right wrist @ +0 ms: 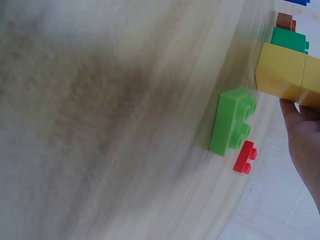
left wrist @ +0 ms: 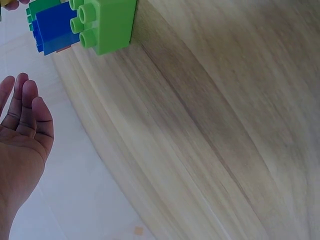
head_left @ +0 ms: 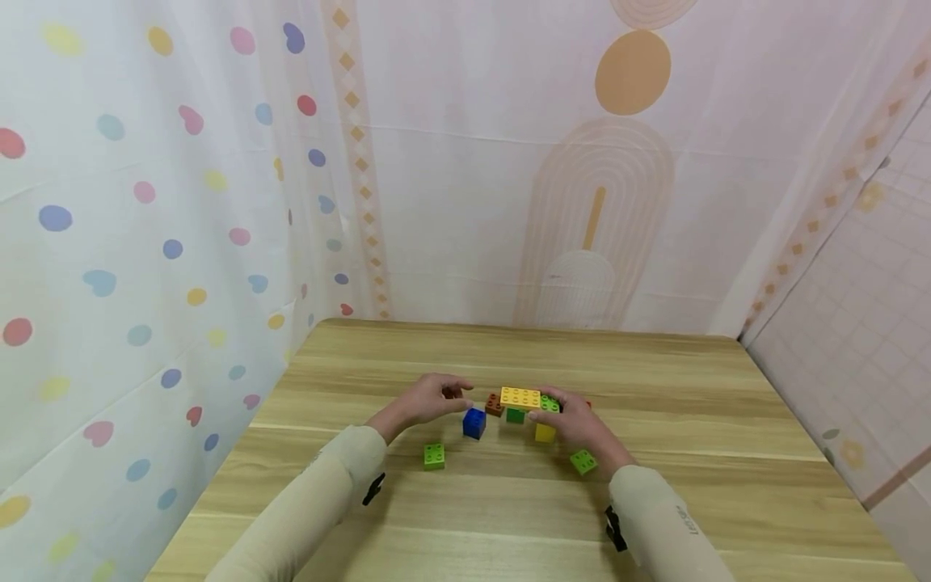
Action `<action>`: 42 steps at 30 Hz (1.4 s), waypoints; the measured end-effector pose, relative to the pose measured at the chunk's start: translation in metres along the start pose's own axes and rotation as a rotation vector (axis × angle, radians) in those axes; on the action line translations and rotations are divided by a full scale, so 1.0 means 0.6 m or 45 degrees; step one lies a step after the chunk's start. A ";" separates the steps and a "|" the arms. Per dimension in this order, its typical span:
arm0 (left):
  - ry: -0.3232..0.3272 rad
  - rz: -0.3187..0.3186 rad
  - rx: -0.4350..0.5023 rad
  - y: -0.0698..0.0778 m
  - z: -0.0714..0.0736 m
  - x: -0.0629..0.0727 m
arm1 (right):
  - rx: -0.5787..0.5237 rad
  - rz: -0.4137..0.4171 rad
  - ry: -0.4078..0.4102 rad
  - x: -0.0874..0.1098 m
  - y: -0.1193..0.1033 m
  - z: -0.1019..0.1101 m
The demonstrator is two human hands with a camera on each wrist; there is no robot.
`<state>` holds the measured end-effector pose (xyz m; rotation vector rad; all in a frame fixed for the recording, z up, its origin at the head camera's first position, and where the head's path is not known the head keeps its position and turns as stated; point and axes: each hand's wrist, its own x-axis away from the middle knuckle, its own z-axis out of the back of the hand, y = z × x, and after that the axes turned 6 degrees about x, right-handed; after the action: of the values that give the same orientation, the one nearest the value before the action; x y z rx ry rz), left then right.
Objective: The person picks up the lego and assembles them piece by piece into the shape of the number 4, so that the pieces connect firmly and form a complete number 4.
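Just left of a blue toy building brick (head_left: 474,423), my left hand (head_left: 432,398) hovers with loosely bent fingers, nothing between them. In the left wrist view those fingers (left wrist: 29,107) are apart from the bricks. My right hand (head_left: 575,420) grips a group of toy building bricks: a long yellow-orange brick (head_left: 520,398) on top, a light green brick (head_left: 549,403) beside the thumb and a yellow brick (head_left: 545,432) below. How these join is partly hidden by the hand. A dark green brick (head_left: 516,415) and a brown brick (head_left: 494,404) lie close to its left.
On the wooden table (head_left: 465,517) a light green brick (head_left: 434,456) sits nearer me on the left, another light green brick (head_left: 583,461) by my right wrist. A red brick (right wrist: 243,157) lies beyond the right hand. Patterned curtains (head_left: 465,202) hang behind the table.
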<state>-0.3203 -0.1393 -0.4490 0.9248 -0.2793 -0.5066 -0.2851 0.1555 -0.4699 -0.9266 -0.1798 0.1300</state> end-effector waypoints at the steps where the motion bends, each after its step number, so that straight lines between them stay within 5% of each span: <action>1: 0.001 0.003 0.001 0.000 0.000 0.001 | -0.006 -0.007 -0.008 0.000 0.000 0.001; 29: -0.003 -0.038 -0.024 0.003 -0.014 0.017 | 0.068 0.116 -0.213 -0.025 0.000 0.045; 42: 0.004 -0.118 0.036 0.025 -0.062 0.022 | 0.070 0.112 -0.250 -0.035 0.003 0.054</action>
<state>-0.2882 -0.1132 -0.4584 0.9692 -0.2422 -0.5881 -0.3127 0.1776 -0.4544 -0.8666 -0.3157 0.3061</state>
